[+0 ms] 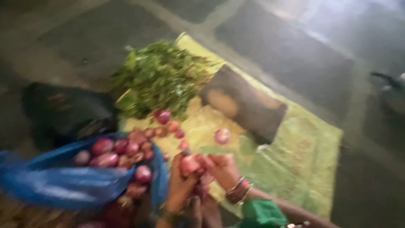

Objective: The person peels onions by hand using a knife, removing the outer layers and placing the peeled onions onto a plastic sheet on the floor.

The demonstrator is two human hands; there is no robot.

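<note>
1. Head view, frame heavily blurred; fine detail was not readable.
2. Left hand [180,185] sat low in centre frame, fingers curled up around a red onion [189,164]. The grip looked narrow and closed on the bulb.
3. Right hand [221,169] met the same onion from the right side, fingertips touching it. Bangles [238,191] ringed that wrist, and a green sleeve [262,213] showed below it.
4. The held onion was between both hands, just above the near edge of a yellow-green cloth [295,160] spread on the dark ground.
5. A blue plastic bag [59,181] lay to the left of the hands, mouth open, holding a heap of red onions [118,152]. Its right edge was just beside the left hand.
6. Several loose onions [168,126] lay on the cloth between the bag and a pile of leafy greens [158,78]. One single onion [222,136] lay apart, to the right of those.
7. The greens rested on the far left end of the cloth.
8. A dark bag [63,112] sat behind the blue one; contents could not be told.
</note>
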